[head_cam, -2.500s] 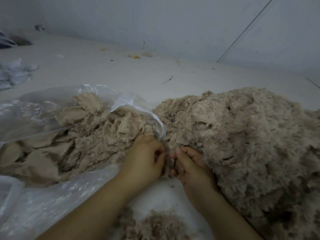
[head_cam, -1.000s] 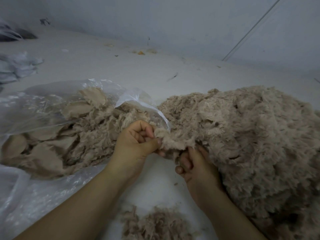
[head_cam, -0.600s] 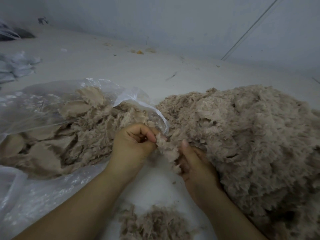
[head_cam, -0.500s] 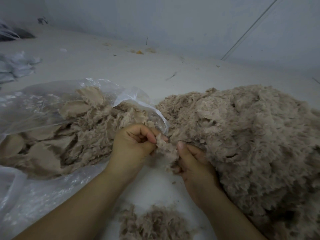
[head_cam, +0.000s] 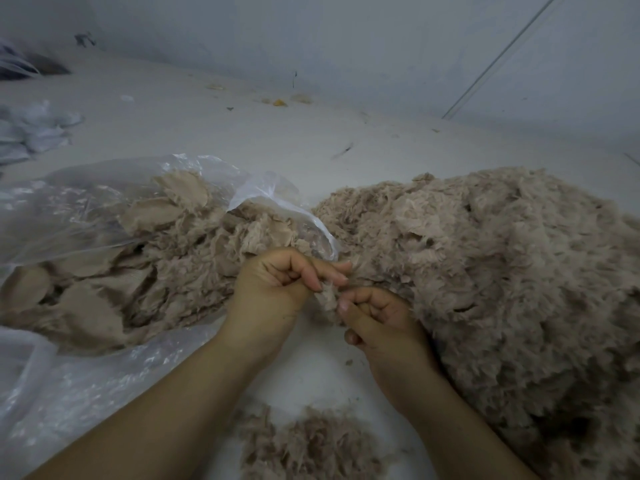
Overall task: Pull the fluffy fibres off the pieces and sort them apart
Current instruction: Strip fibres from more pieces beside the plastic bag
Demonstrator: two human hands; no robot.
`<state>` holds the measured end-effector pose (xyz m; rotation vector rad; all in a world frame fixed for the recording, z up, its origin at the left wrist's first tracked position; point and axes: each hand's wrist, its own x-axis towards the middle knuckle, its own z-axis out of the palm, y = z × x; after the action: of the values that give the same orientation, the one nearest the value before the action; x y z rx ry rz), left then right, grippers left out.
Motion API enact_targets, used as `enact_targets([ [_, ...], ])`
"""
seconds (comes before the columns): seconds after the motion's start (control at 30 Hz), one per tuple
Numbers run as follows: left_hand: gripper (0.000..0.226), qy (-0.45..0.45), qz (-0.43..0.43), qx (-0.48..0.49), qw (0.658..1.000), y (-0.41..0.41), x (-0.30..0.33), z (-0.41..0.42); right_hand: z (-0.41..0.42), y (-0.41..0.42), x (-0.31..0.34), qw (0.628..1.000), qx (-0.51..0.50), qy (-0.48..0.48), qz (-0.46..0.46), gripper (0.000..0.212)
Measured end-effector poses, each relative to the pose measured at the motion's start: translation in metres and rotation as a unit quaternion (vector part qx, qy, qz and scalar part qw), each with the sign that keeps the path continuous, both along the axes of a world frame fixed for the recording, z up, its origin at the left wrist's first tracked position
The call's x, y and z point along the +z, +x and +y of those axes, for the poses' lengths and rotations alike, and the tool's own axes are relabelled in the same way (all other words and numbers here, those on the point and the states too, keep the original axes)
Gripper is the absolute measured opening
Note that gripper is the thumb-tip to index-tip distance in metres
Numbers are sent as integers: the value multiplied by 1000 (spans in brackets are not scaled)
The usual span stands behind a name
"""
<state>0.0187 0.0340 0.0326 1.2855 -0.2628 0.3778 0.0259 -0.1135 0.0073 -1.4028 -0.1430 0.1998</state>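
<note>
Between both hands [head_cam: 277, 285], fluffy piece [head_cam: 327, 297]

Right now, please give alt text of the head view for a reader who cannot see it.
Two hands pinch a small fluffy piece between them: left hand, right hand. A clear bag of beige pieces lies left, a big fluffy heap right, a small tuft pile near.
</note>
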Motion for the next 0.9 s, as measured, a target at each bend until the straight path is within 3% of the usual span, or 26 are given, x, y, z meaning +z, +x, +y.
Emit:
enact_targets([
  [0.1,25,-12,10,-6,1000,0,0,0,-1,0,0,1000,0,9,-1,32],
  [0.23,30,-31,15,-52,998,-1,3,0,0,1,1,999,-1,42,9,14],
  [0.37,22,-19,23,-75,997,-4,2,-4,1,1,1,1000,17,10,-4,17],
  [0.47,32,-19,33,-75,996,-4,3,-6,-1,-1,-1,1000,27,0,-7,11],
  [0.53,39,-18,34,-81,996,-4,2,-6,-1,-3,0,1000,28,-4,-13,18],
  [0.6,44,-8,38,-73,997,-3,0,-6,0,-3,2,1000,23,6,-12,25],
  [0.73,27,11,70,19,997,0,-2,-3,1,1,1,1000,-8,20,11,28],
  [0.83,7,82,80,49,992,-3,2,1,2,0,2,1000,-14,24,14,15],
  [0.9,30,173,84,50,980,-6,1,-2,1,-2,3,1000,-7,23,13,24],
])
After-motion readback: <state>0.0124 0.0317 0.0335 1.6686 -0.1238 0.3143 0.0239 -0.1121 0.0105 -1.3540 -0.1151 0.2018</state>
